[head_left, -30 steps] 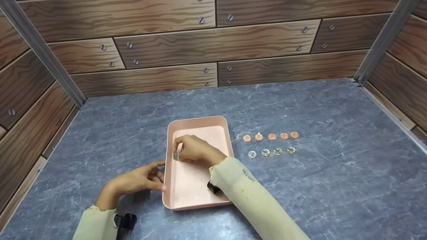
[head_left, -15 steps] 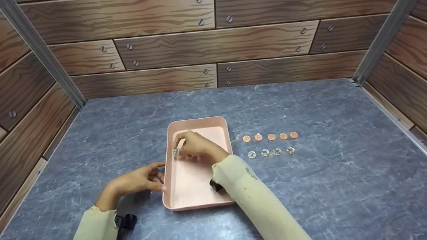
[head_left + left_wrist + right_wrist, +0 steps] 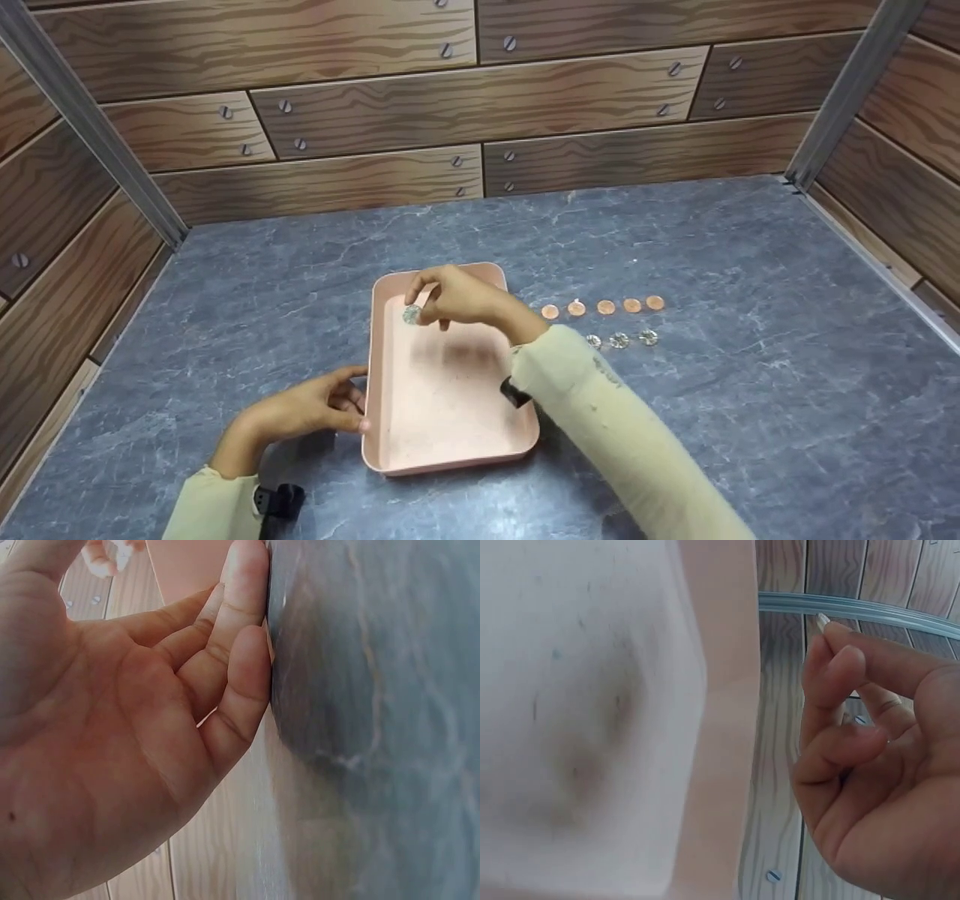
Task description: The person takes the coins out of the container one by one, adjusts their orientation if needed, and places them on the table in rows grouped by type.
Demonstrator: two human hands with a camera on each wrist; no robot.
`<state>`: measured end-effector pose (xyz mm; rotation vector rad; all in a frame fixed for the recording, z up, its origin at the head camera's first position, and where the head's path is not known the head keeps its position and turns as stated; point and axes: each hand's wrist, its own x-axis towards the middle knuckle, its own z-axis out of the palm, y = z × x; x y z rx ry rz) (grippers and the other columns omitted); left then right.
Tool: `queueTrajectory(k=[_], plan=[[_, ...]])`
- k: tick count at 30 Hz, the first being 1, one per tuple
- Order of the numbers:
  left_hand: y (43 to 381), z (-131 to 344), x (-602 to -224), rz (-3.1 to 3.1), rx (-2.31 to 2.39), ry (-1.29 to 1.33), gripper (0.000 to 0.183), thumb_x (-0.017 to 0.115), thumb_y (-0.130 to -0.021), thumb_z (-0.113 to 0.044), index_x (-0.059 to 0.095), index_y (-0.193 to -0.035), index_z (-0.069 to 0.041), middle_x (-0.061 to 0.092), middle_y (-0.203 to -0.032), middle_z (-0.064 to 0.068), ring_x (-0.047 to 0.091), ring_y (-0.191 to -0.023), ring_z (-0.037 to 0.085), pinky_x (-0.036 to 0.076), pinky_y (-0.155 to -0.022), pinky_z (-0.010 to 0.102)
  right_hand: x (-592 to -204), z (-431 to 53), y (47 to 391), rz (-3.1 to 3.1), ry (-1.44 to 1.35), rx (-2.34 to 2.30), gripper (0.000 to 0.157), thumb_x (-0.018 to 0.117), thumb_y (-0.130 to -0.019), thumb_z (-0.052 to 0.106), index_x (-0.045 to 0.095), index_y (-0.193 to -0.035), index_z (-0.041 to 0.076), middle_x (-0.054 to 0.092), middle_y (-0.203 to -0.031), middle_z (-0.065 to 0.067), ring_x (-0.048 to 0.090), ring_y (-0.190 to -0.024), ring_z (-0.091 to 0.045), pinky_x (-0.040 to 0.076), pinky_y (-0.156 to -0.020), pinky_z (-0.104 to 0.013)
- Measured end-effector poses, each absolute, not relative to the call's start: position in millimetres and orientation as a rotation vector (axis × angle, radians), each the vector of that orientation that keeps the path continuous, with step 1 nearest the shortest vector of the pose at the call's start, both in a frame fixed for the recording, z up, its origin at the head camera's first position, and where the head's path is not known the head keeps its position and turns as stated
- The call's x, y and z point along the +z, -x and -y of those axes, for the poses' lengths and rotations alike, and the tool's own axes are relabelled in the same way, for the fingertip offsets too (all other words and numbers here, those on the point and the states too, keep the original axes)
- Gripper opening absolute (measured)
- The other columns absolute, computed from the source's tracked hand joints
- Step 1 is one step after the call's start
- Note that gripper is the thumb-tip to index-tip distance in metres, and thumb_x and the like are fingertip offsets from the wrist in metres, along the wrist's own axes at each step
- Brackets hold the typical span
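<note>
Over the upper left part of the pink tray [image 3: 442,409], my right hand [image 3: 469,298] pinches a clear, sparkly round disc [image 3: 412,314] between thumb and finger. The right wrist view shows only the disc's thin edge [image 3: 823,621] at the fingertips, above the tray's rim. My left hand [image 3: 304,407] lies at the tray's left side, thumb and forefinger against its outer wall. In the left wrist view the left fingers [image 3: 240,682] are slightly bent, their tips down at the tabletop. The tray floor bears a few small dark marks.
To the right of the tray, several copper-coloured round discs [image 3: 606,307] lie in a row. Nearer me runs a row of clear discs [image 3: 619,340], partly hidden by the right sleeve [image 3: 600,397]. Wood-patterned walls [image 3: 375,109] enclose the grey marbled table [image 3: 750,300].
My right hand has lifted the clear disc from beside the tray's left wall and moved up and to the right with it. The left hand has stayed at the tray's side.
</note>
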<state>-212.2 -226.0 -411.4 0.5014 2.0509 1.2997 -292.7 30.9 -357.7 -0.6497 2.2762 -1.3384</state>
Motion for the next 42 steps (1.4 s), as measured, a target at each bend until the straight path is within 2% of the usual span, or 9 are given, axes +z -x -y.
queueTrajectory(k=[3, 7, 11, 25, 29, 42], plan=[[212, 226, -412, -2.058, 1.3, -0.5, 0.094, 0.075, -0.083, -0.018, 0.014, -0.146, 0.015, 0.058, -0.105, 0.012, 0.06, -0.089, 0.012, 0.05, -0.076, 0.021, -354, -40, 293, -2.255, 0.638, -1.357, 0.023, 0.064, -0.083, -0.006, 0.064, -0.106, 0.0, 0.07, -0.088, -0.013, 0.059, -0.063, -0.01, 0.05, -0.057, -0.022], [213, 226, -413, -2.064, 1.303, -0.501, 0.093, 0.075, -0.083, -0.017, 0.015, -0.146, 0.015, 0.058, -0.104, 0.011, 0.059, -0.088, 0.012, 0.05, -0.077, 0.021, -352, -53, 292, -2.246, 0.62, -1.329, 0.022, 0.067, -0.084, -0.001, 0.065, -0.105, 0.005, 0.068, -0.077, -0.002, 0.056, -0.055, -0.009, 0.041, -0.051, -0.02], [212, 227, -413, -2.062, 1.309, -0.502, 0.093, 0.075, -0.083, -0.016, 0.015, -0.146, 0.015, 0.058, -0.103, 0.011, 0.059, -0.088, 0.011, 0.049, -0.076, 0.02, -347, -68, 287, -2.214, 0.619, -1.311, 0.023, 0.068, -0.084, 0.003, 0.064, -0.107, 0.008, 0.066, -0.074, 0.003, 0.053, -0.053, -0.008, 0.032, -0.048, -0.019], [212, 228, -412, -2.033, 1.33, -0.516, 0.094, 0.075, -0.083, -0.017, 0.013, -0.146, 0.015, 0.057, -0.103, 0.01, 0.059, -0.088, 0.01, 0.05, -0.076, 0.02, -327, -126, 275, -2.173, 0.584, -1.252, 0.028, 0.067, -0.084, 0.002, 0.06, -0.111, 0.005, 0.065, -0.075, 0.0, 0.051, -0.056, -0.009, 0.036, -0.048, -0.017], [212, 227, -413, -2.034, 1.322, -0.513, 0.093, 0.075, -0.084, -0.017, 0.013, -0.146, 0.014, 0.057, -0.103, 0.01, 0.06, -0.088, 0.01, 0.049, -0.077, 0.02, -323, -148, 275, -2.187, 0.559, -1.241, 0.029, 0.067, -0.085, 0.004, 0.059, -0.113, 0.004, 0.063, -0.072, 0.001, 0.049, -0.055, -0.008, 0.034, -0.047, -0.018], [211, 227, -412, -2.032, 1.331, -0.489, 0.091, 0.074, -0.084, -0.015, 0.014, -0.146, 0.014, 0.058, -0.103, 0.01, 0.059, -0.088, 0.01, 0.05, -0.078, 0.02, -333, -227, 276, -2.317, 0.44, -1.17, 0.035, 0.067, -0.086, 0.01, 0.056, -0.118, -0.001, 0.064, -0.073, 0.002, 0.051, -0.057, -0.006, 0.037, -0.048, -0.016]])
